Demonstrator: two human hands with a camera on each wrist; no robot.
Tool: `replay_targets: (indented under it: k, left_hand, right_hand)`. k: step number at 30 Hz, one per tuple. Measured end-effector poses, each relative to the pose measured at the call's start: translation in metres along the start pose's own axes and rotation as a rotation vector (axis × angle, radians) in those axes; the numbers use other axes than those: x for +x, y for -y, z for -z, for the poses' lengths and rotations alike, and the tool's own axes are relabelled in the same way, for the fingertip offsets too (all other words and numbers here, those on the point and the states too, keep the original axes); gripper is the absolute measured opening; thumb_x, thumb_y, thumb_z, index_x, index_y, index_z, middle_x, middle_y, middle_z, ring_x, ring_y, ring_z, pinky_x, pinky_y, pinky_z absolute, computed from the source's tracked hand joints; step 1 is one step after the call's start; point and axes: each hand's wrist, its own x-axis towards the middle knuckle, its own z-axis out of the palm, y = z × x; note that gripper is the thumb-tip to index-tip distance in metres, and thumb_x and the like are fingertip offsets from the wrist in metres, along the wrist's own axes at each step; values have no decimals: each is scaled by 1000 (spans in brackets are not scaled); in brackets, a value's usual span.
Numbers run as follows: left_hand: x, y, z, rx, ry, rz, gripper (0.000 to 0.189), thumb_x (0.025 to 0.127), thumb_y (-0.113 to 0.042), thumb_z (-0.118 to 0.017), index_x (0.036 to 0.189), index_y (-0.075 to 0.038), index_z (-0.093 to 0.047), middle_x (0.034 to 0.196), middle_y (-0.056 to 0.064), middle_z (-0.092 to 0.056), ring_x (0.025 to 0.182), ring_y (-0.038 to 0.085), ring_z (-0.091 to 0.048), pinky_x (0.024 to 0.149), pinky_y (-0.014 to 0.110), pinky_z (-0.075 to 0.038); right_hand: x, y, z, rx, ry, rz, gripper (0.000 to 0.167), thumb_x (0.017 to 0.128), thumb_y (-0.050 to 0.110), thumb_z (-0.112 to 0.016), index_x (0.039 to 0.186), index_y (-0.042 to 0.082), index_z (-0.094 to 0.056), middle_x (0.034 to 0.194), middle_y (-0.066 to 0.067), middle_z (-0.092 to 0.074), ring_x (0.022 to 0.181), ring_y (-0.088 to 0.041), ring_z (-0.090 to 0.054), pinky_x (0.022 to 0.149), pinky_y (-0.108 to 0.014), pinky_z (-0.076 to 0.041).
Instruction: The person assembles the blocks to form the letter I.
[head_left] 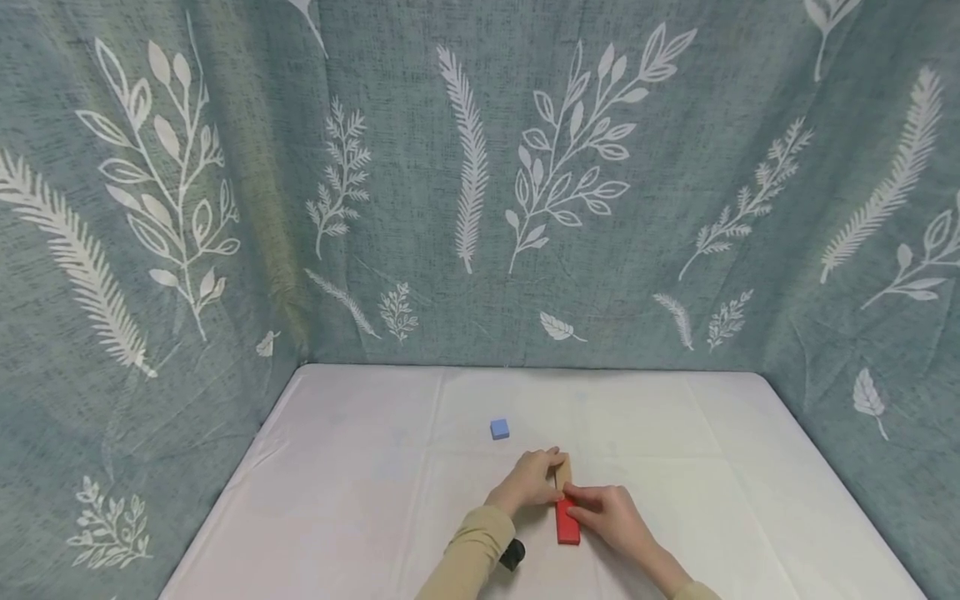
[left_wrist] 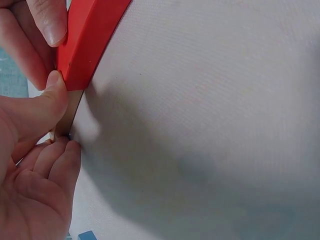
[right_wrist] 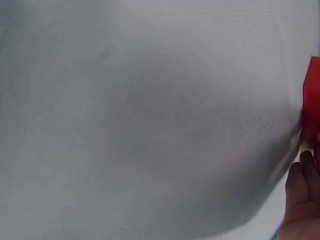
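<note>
Head view: we list soft, diffuse light; pale tabletop (head_left: 345,483) bright; shadows faint. Wrist views, 2: we find both dimmer and greyer; left, broad soft-edged shadow, red block (left_wrist: 87,50) clear-edged; right, hazy, large blurred shadow.

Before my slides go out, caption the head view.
Left hand holds tan block, right hand holds oblong red block; blue block beyond.

We've got the head cam looking forward and down from the near side at the white table (head_left: 360,483) and far curtain (head_left: 405,183), plus two wrist cams super close up, both catching the red block (head_left: 567,532).
</note>
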Motion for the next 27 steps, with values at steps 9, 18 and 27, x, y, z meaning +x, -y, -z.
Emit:
replay_targets:
  k: [9,18,27]
  left_hand:
    - [-13,-16,13,-18,14,28,57,76,-10,-77,130,-7,-58,139,16,-51,129,35,-48,111,48,-38]
    - [-11,-12,11,-37,15,4,57,77,-8,-75,131,-4,-56,141,18,-50,130,34,-48,110,46,-40]
    - [-13,-10,9,-61,1,-8,57,79,-9,-74,132,-2,-55,143,18,-47,130,32,-48,110,43,-41]
  right_hand:
    - [1,-1,0,0,5,2,33,81,11,-72,112,-1,-68,110,-13,-70,103,-27,-67,82,-30,-59]
    - [1,-5,0,-10,9,19,35,82,14,-72,114,-1,-67,112,-13,-69,103,-28,-67,81,-30,-59]
    - [0,-3,0,-23,-7,38,33,82,12,-72,113,0,-68,111,-13,-70,103,-27,-67,81,-28,-59]
